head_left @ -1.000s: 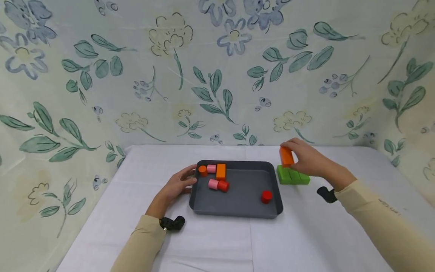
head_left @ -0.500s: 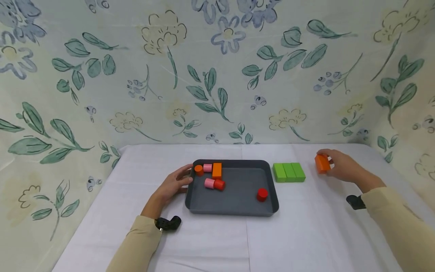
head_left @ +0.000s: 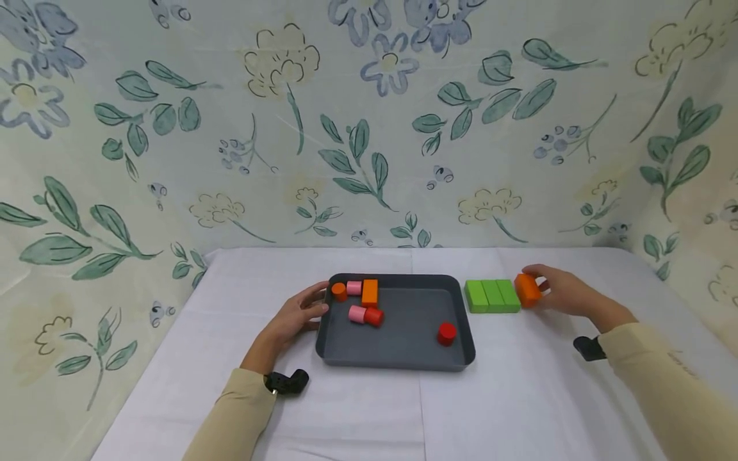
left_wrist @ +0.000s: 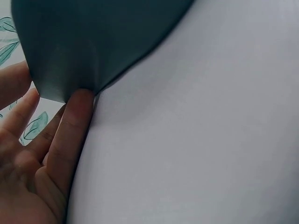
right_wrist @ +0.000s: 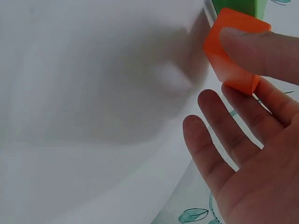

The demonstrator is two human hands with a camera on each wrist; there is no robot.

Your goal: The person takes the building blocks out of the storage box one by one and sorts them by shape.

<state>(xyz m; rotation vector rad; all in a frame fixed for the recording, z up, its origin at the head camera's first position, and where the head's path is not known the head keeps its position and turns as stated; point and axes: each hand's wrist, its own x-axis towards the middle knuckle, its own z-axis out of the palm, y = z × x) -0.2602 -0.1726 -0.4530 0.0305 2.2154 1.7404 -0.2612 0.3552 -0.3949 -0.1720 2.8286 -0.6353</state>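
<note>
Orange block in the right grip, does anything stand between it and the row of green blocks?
Nothing visible does: the orange block, held in the right grip, is directly beside the nearest green block; whether they touch, I can't tell.

Orange block (head_left: 527,291) — pinched, just beside row of green blocks (head_left: 492,296); dark grey tray (head_left: 403,339) — flat.

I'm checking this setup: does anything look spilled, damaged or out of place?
Nothing looks spilled or damaged. One red cylinder seems odd, sitting alone in the right half of the gray tray, away from the five pieces clustered left.
</note>
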